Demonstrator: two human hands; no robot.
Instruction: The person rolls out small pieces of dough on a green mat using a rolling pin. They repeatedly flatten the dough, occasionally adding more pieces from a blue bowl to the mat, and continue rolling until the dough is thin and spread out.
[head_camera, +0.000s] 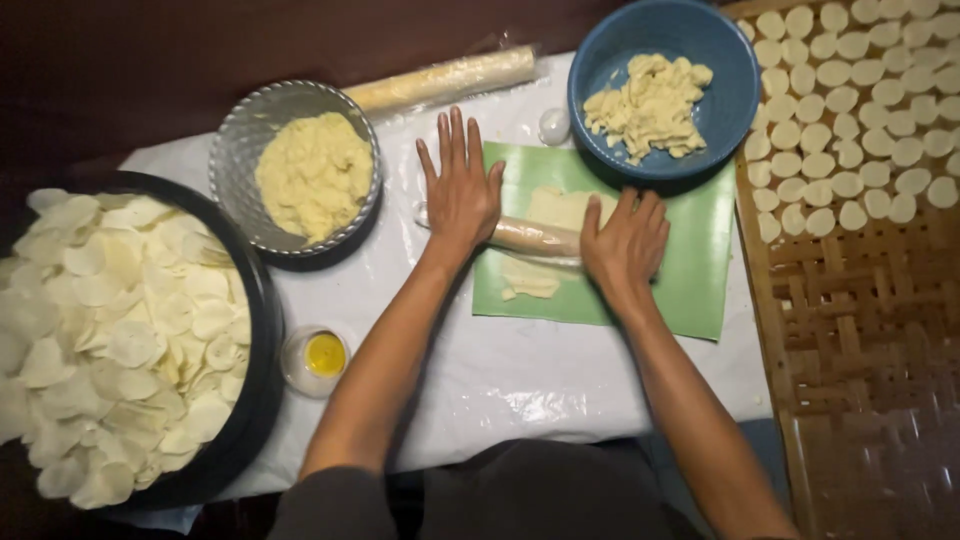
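fingers (452, 135) of the left hand (460, 195) are stretching flat and nearly together, palm pressing one end of the rolling pin (535, 236); the right hand (625, 243) is lying just as flat on the other end, nothing being gripped. the pin is crossing pale dough (553, 212) on the green mat (690, 260), just below the blue bowl (735, 100) of scraps. even weight from both palms looks key to keeping the sheet uniform and on the mat.
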